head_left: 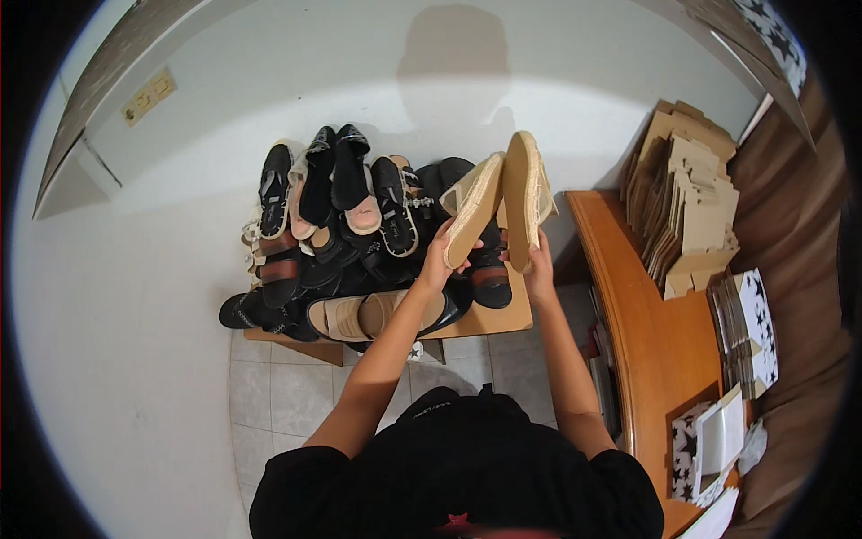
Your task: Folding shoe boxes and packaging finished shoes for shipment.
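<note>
My left hand (436,267) is closed round one end of a cream espadrille (476,216), its tan sole facing me. In my right hand (540,269) is a matching espadrille (522,202), gripped at its lower end and tilted upright beside the first. Both have braided rope edges, and their upper ends nearly meet. Below and left of them a pile of shoes covers a small wooden bench (494,321). Among these are black slip-ons (350,171), a black flat sandal (395,211) and a beige strappy sandal (359,316).
A wooden desk (651,359) stands at my right. On it are stacked flattened cardboard boxes (687,207), star-patterned cartons (756,323) and an open star-patterned box (690,454). The white wall (296,99) rises behind the bench, and a brown curtain (790,242) hangs at far right.
</note>
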### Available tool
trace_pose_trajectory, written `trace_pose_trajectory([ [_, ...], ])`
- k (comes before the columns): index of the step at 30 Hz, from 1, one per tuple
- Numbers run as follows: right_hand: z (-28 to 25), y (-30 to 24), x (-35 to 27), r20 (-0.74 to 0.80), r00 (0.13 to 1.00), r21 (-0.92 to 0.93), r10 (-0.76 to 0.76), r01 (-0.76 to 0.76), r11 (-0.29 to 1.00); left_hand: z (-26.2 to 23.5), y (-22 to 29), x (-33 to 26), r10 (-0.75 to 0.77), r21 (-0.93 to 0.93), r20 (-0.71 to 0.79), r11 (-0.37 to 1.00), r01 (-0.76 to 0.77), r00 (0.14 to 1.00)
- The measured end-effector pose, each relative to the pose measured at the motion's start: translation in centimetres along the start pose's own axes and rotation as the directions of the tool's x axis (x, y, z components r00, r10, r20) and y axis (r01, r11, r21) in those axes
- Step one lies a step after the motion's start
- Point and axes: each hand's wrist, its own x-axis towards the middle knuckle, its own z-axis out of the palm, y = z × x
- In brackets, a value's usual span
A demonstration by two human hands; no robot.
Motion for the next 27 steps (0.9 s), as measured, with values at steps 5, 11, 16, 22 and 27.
trace_pose_trajectory([
  [5, -2.6, -3.8, -5.0, -0.158, 0.978, -0.447, -0.137, 0.053, 0.893, 2.4, -1.0, 0.9, -0.24, -0.042, 0.272, 0.964, 0.261, 0.932],
  [11, -5.1, -12.3, -11.4, -0.135, 0.898, -0.906, -0.418, 0.059, 0.418, 6.1, -5.2, 2.5, -0.411, -0.021, 0.503, 0.874, 0.486, 0.76],
  [16, -4.2, -19.6, -17.7, 0.069, 0.904, -0.981, -0.421, -0.015, -0.191, 12.0, -8.0, 3.0, -0.581, 0.042, 0.606, 0.705, 0.708, 0.543],
  [22, -6.9, -23.5, -26.2, 0.051, 0.848, -0.941, -0.528, -0.137, -0.31, 22.3, -8.5, 0.6, -0.566, 0.221, 0.718, 0.738, 0.638, 0.406],
  [27, -10.2, -26.2, -34.1, 0.122, 0.783, -0.873, -0.611, -0.208, -0.441, 30.0, -11.1, -2.4, -0.458, 0.243, 0.843, 0.792, 0.559, 0.282],
])
